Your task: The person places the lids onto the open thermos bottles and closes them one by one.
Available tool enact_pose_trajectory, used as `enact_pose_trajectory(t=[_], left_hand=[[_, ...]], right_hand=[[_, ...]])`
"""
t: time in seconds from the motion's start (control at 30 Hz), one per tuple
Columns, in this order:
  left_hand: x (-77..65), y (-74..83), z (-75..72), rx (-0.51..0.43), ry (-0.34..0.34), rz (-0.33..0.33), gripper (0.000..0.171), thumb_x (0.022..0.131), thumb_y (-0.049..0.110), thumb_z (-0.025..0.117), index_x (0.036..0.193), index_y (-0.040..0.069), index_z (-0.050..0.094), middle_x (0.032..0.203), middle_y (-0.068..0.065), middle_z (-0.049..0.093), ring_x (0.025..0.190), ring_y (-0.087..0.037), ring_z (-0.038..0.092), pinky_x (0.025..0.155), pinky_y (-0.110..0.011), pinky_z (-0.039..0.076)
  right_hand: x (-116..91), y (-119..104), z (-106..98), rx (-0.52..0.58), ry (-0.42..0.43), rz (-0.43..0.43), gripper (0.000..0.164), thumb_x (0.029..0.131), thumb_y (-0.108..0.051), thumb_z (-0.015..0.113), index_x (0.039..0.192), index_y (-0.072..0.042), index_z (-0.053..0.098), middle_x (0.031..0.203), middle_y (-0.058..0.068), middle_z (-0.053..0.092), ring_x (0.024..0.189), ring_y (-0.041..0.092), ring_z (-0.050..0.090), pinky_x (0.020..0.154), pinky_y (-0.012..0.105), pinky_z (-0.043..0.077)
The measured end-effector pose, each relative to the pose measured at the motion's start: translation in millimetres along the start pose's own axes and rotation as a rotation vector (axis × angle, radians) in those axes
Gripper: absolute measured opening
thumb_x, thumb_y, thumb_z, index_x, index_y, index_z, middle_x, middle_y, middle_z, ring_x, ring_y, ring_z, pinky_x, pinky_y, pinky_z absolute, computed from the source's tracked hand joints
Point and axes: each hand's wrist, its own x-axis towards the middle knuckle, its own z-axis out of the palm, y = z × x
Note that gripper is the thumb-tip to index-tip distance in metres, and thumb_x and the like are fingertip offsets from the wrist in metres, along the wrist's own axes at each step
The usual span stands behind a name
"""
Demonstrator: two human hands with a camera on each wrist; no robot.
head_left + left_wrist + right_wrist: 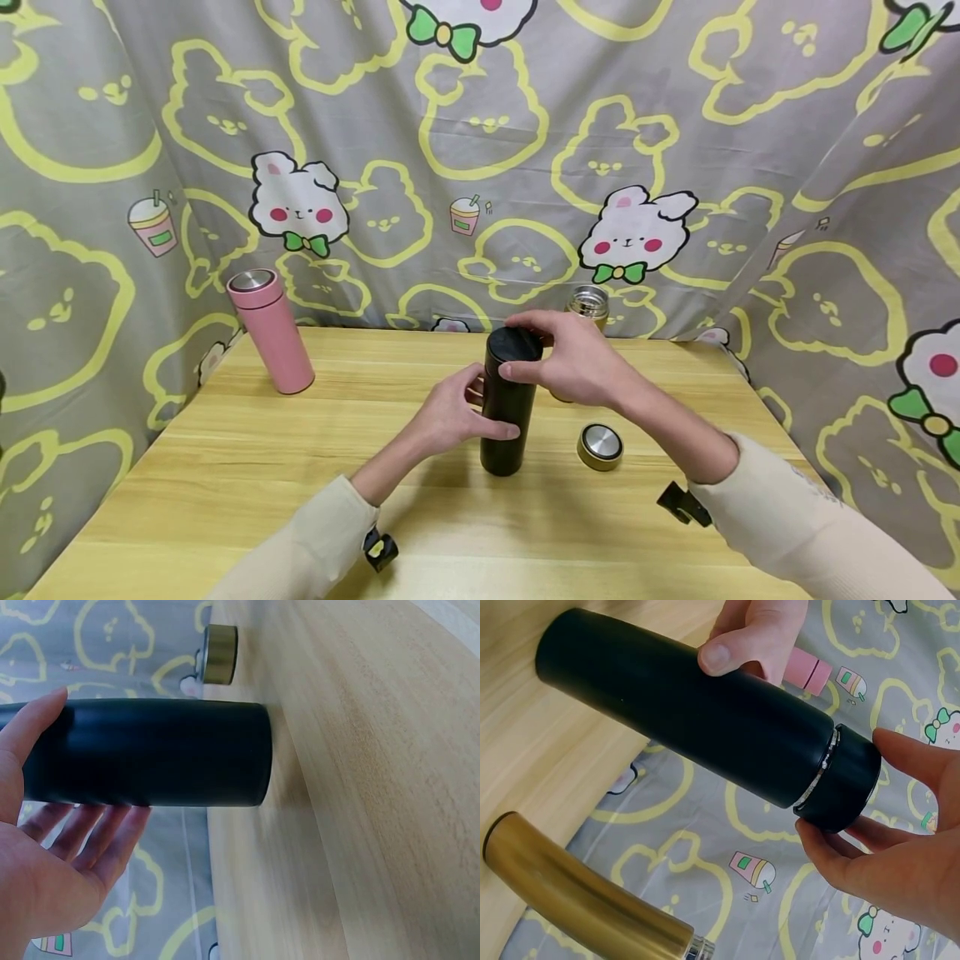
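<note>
A black thermos [504, 454] stands upright near the middle of the table. My left hand [453, 414] holds its body from the left, thumb across the near side and fingers behind. From above, my right hand [585, 358] grips the black lid [844, 780] between thumb and fingers. In the right wrist view a thin silvery gap shows between lid and body. Behind my right hand stands a gold thermos [592, 889], its steel mouth uncovered. Its gold lid [600, 447] lies on the table to the right of the black thermos, steel disc facing up.
A pink thermos [273, 342] with its lid on stands at the back left of the wooden table [225, 483]. Right behind the table's far edge hangs a grey patterned curtain [390, 275], which also lines both sides.
</note>
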Motion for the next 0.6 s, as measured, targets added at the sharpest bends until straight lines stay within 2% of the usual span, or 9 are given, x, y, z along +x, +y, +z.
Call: enact_pose_trajectory(t=[0.37, 0.6], left_hand=[[-0.1, 0.0, -0.4, -0.002, -0.006, -0.003, 0.069, 0.063, 0.042, 0.096, 0.121, 0.027, 0.062, 0.11, 0.004, 0.067, 0.102, -0.017, 0.063, 0.085, -0.037, 0.055], [-0.6, -0.4, -0.5, 0.0, -0.007, 0.0, 0.066, 0.064, 0.043, 0.095, 0.118, 0.027, 0.062, 0.11, 0.004, 0.068, 0.102, -0.017, 0.063, 0.085, -0.037, 0.056]], right_hand=[[1.2, -0.8, 1.3, -0.009, 0.011, 0.013, 0.057, 0.084, -0.034, 0.08, 0.135, -0.015, 0.065, 0.128, 0.005, 0.069, 0.113, 0.026, 0.066, 0.089, 0.042, 0.053], [1.8, -0.6, 4.6, -0.037, 0.057, 0.004, 0.057, 0.082, -0.039, 0.083, 0.13, -0.013, 0.066, 0.116, 0.004, 0.071, 0.102, 0.024, 0.066, 0.082, 0.039, 0.053]])
